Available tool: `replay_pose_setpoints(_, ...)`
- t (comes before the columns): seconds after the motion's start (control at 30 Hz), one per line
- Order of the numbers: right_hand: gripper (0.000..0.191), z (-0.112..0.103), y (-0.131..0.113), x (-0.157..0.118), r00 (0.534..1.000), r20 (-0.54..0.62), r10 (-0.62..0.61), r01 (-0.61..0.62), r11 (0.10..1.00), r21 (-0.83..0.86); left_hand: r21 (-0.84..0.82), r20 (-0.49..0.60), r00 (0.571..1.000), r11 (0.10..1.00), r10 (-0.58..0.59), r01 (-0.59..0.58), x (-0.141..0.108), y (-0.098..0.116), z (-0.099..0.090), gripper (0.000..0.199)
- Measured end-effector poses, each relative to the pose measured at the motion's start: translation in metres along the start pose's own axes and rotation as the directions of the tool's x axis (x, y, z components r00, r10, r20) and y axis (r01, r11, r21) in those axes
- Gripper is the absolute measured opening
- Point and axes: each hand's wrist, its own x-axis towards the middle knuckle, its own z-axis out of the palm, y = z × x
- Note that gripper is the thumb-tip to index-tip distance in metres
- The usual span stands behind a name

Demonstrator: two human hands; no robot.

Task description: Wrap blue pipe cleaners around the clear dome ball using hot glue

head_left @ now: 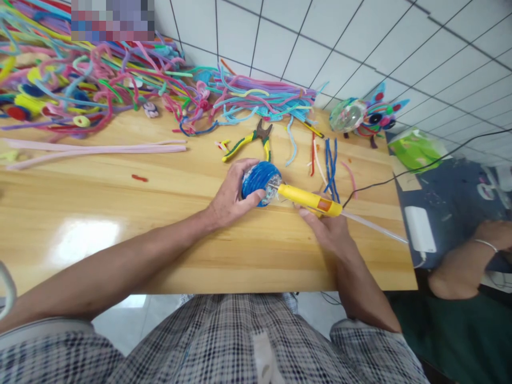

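Observation:
My left hand is wrapped round a ball covered in blue strands, its thumb across the front. The ball's right end shows clear and whitish. In my right hand is a yellow glue gun, its metal tip at that whitish end; whether it touches I cannot tell. A clear glue stick juts from the gun's back. Just behind the ball lie pliers with green and yellow handles, jaws apart.
Colourful pipe cleaners are heaped along the wall. Blue stems lie right of the pliers. A decorated figure stands at the back right. A black cord trails rightward from the gun. Another person's arm is at far right.

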Motion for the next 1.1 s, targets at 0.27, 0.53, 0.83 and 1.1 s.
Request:
replay_pose_setpoints(0.27,0.019,0.0002,-0.0025,0.0005,1.000,0.022,-0.016,0.016,1.000,-0.014,0.010,0.001,1.000,1.000,0.011,-0.011,0.0003,0.0001,-0.0006,0.068)
replay_pose_setpoints(0.53,0.021,0.0008,-0.0026,0.0007,1.000,-0.001,-0.020,0.020,0.999,-0.037,0.006,-0.002,1.000,1.000,0.005,-0.005,0.0007,-0.0009,0.0002,0.069)
replay_pose_setpoints(0.83,0.019,0.0015,-0.0006,-0.0006,1.000,-0.018,0.001,-0.001,1.000,-0.030,0.011,0.004,1.000,1.000,0.014,-0.014,0.0007,0.0001,-0.0003,0.068)
replay_pose_setpoints(1.1,0.018,0.0012,-0.0001,-0.0020,1.000,-0.006,-0.001,0.001,1.000,-0.025,0.000,0.006,1.000,1.000,0.005,-0.005,0.0011,0.0001,-0.0010,0.069)
